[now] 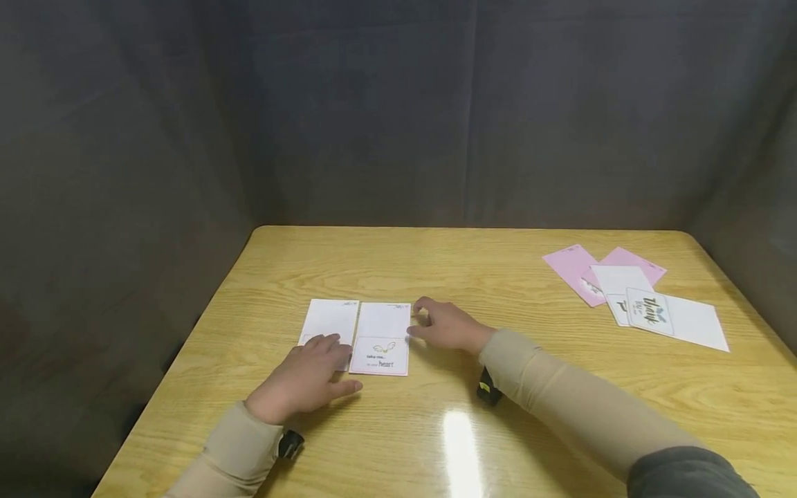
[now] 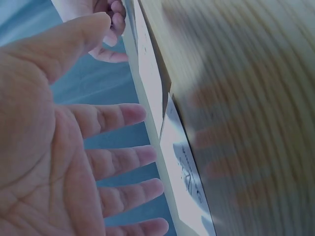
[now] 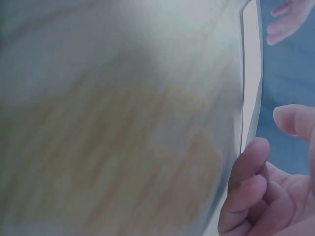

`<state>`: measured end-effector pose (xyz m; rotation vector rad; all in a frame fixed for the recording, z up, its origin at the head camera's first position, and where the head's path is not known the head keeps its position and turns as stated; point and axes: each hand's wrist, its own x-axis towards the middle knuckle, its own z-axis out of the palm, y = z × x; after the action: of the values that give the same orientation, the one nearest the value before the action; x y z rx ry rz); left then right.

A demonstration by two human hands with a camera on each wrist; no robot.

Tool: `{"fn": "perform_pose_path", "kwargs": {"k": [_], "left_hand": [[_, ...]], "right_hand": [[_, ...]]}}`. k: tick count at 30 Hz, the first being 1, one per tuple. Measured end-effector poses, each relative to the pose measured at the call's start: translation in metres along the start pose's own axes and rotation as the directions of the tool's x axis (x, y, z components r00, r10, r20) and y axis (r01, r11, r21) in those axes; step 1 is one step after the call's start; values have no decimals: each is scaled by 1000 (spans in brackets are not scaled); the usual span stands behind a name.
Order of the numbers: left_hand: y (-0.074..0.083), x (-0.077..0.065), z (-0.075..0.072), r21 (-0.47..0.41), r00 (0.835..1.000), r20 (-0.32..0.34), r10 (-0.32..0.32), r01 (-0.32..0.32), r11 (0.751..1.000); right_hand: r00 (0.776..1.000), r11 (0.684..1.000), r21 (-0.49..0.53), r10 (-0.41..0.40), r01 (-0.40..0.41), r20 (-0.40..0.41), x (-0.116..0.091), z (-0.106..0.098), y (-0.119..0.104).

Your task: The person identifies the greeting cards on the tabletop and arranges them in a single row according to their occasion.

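Two white cards lie side by side on the wooden table. The right-hand card (image 1: 382, 321) has printed wings and the word "heart" on its lower half. My left hand (image 1: 308, 373) is over the lower part of the left-hand card (image 1: 333, 316), fingers spread and hiding some of it. In the left wrist view its palm (image 2: 44, 162) shows nothing held. My right hand (image 1: 450, 325) is at the right edge of the winged card, thumb and index finger apart. The right wrist view shows its other fingers (image 3: 246, 196) loosely curled, the fingertips right by the card's edge.
At the right of the table (image 1: 473, 270) several cards overlap: pink cards (image 1: 569, 270) behind, then a white card (image 1: 623, 275) and a "thank you" card (image 1: 691, 319) in front. A dark cloth (image 1: 373, 124) hangs behind the table's far edge.
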<state>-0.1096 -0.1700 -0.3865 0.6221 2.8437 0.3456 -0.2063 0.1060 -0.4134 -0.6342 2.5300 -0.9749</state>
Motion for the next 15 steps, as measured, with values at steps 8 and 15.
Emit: {"fn": "perform_pose_path", "kwargs": {"k": [8, 15], "left_hand": [[6, 4, 6, -49, 998, 60, 3, 0, 999], [7, 4, 8, -61, 997, 76, -15, 20, 998]], "right_hand": [[999, 999, -19, 44, -44, -8, -28, -37, 28], [989, 989, -40, 137, -139, -52, -58, -82, 55]]}}
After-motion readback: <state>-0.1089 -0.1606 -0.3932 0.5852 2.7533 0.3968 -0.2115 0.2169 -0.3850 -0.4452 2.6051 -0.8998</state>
